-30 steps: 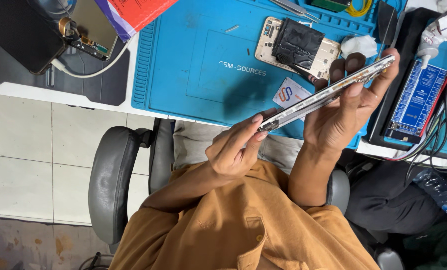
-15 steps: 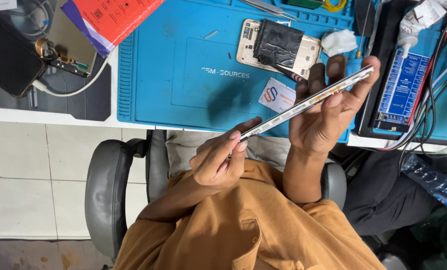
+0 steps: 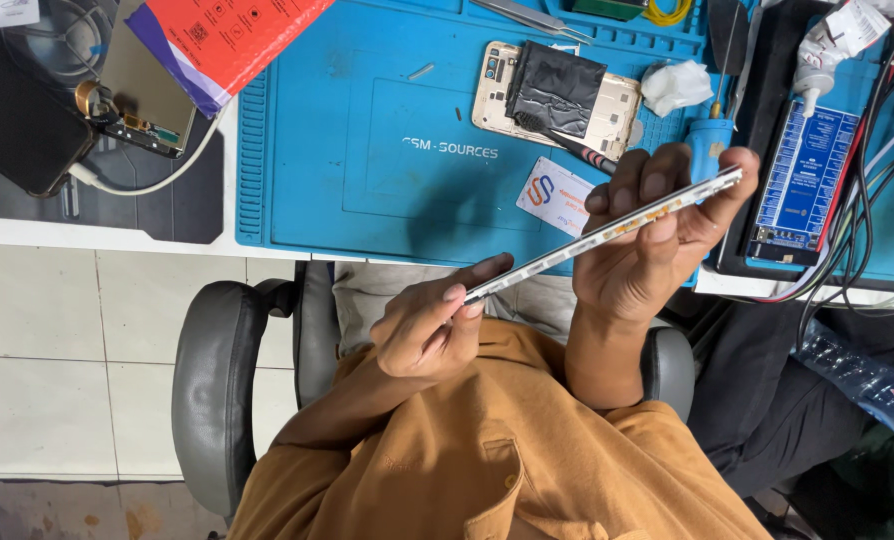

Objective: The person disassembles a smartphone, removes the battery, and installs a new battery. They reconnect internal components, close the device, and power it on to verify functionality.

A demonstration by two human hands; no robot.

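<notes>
Hardly anything has changed over the last second: the slim phone body point(image 3: 577, 247) is still held edge-on between both hands, at much the same slant, its far end higher than its near end. The left hand point(image 3: 422, 335) has slid a little down and inward, and its thumb and forefinger now pinch the lower tip. The right hand point(image 3: 647, 260) stays wrapped around the upper half, fingers curled over the near edge and the thumb behind, so both hands are closed firmly on it. This looks like a steady look along the side seam rather than any prying, since neither hand holds a tool.

The phone body hangs in the air over the lap, just in front of the desk edge, and touches nothing else. It crosses in front of the blue work mat point(image 3: 367, 200). Beyond it on the mat lie a white card point(image 3: 552, 190), a blue-handled screwdriver point(image 3: 709, 140) and an opened gold phone back point(image 3: 622, 110) with a black pad on it
</notes>
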